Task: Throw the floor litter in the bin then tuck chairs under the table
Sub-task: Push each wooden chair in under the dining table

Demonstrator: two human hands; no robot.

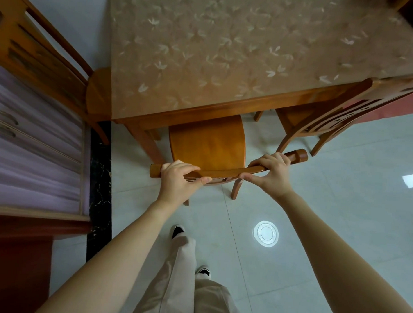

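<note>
A wooden chair (207, 142) stands in front of me at the near edge of the wooden table (204, 51), which has a leaf-patterned cover. The front of its seat lies under the table edge; most of the seat shows. My left hand (180, 179) grips the left part of the chair's top rail. My right hand (269, 173) grips the right part of the same rail. No litter or bin is in view.
A second chair (338, 114) sits at the table's right, its seat partly under the table. A third chair (52, 59) stands at the left end. A cabinet with purple drawers (34, 155) lines the left side. Pale floor tiles (315, 230) lie around my feet.
</note>
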